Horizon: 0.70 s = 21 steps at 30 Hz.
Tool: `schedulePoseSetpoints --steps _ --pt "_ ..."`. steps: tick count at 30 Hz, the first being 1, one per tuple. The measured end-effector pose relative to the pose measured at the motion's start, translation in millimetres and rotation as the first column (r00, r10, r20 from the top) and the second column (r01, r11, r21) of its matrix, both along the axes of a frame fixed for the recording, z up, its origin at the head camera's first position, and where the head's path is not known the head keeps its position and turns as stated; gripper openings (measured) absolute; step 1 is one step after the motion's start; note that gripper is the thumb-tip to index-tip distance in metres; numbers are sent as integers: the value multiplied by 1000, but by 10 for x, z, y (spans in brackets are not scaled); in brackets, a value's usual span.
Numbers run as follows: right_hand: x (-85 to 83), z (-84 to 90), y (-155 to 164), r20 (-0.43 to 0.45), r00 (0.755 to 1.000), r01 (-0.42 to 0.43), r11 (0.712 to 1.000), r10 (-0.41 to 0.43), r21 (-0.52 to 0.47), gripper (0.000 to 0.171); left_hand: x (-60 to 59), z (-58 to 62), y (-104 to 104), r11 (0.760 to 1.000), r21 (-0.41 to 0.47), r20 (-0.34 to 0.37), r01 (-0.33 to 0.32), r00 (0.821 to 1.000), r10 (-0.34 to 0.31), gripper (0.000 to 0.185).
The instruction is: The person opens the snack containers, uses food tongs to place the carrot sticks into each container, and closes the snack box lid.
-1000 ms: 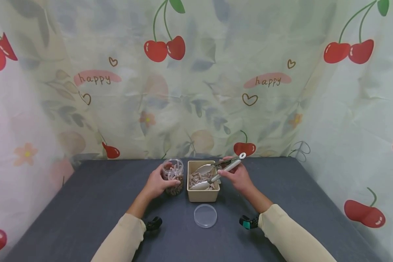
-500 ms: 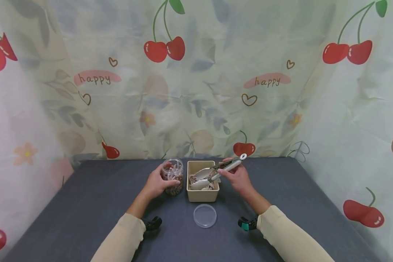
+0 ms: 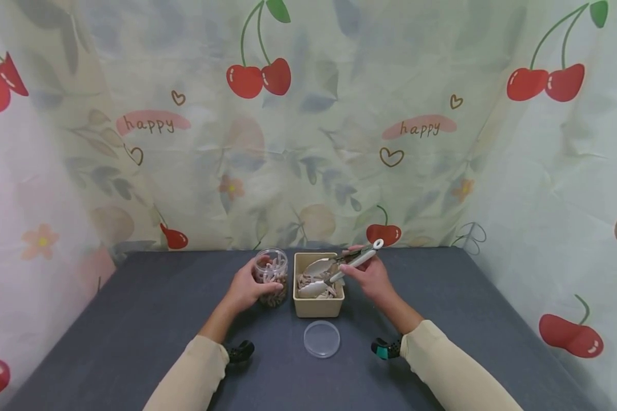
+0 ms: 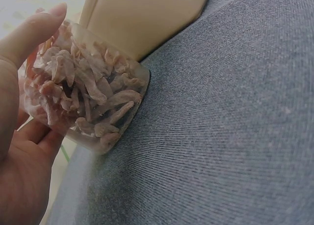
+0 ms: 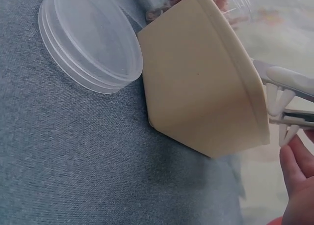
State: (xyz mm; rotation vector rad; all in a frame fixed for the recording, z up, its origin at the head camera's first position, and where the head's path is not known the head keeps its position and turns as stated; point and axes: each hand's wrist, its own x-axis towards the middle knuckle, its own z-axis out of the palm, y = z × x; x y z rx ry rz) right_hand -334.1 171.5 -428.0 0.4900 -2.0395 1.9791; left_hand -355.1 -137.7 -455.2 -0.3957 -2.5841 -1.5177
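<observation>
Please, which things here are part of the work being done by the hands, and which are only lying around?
In use:
left hand holding the jar
right hand holding the tongs
box of snack pieces, tong tips inside
lid, off the jar, before the box

Lying about:
cherry-print cloth behind
grey table

I saw the jar (image 3: pixel 271 276) standing on the surface (image 3: pixel 133 319) just left of the box (image 3: pixel 319 297); the lid (image 3: pixel 321 338) lay nearer, while the tongs (image 3: pixel 339 271) reached into the box from the right.
</observation>
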Motion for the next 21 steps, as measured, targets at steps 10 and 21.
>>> schedulePoseSetpoints --steps 10,21 --pt "-4 44 -18 -12 1000 16 998 -15 53 38 -3 19 -4 1000 26 -10 8 1000 -8 79" --pt "-7 31 6 9 996 83 989 -85 122 34 4 -1 5 1000 19 -9 7 1000 -7 81"
